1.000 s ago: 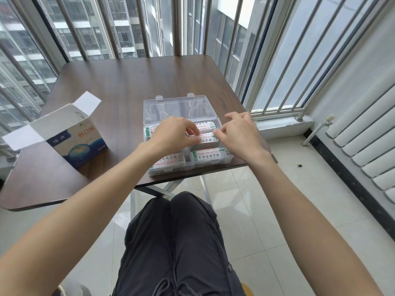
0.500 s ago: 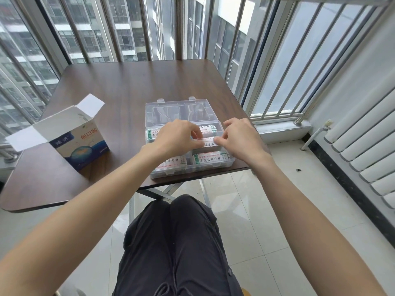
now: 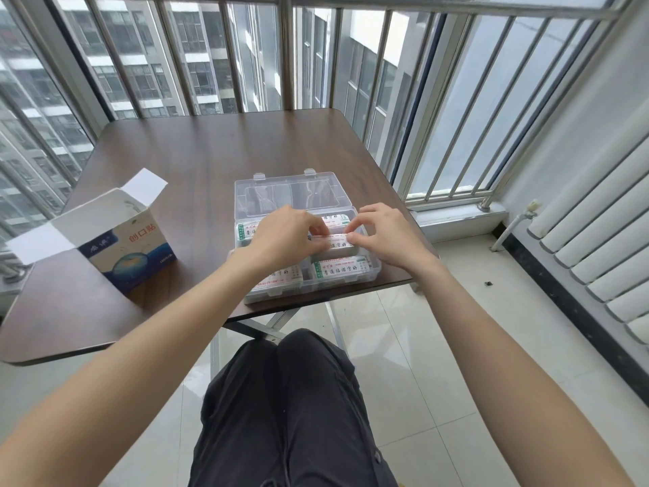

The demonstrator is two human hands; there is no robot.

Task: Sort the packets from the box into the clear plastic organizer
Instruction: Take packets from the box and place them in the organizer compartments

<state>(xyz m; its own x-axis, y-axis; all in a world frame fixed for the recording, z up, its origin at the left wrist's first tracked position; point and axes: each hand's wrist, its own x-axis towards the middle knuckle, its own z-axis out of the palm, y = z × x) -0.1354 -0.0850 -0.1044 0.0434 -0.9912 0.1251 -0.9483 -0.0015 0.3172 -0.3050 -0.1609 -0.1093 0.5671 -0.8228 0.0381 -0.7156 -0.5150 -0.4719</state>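
A clear plastic organizer [image 3: 375, 268] lies open at the table's near edge, its lid [image 3: 291, 195] folded back flat. White packets with green ends fill its compartments, such as one at the front right [image 3: 339, 270]. My left hand [image 3: 286, 237] and my right hand [image 3: 386, 237] both pinch a stack of packets [image 3: 332, 242] over the middle right compartment, one at each end. The blue and white box [image 3: 128, 240] stands to the left with its top flaps open.
The brown table [image 3: 210, 159] ends just in front of the organizer. Metal window bars [image 3: 288, 51] run behind and to the right. A white radiator [image 3: 604, 240] lines the right wall. My dark-trousered legs [image 3: 291, 409] are under the table edge.
Both hands stay on the packet stack in the organizer with small finger shifts. The camera has tilted so the table sits lower in view.
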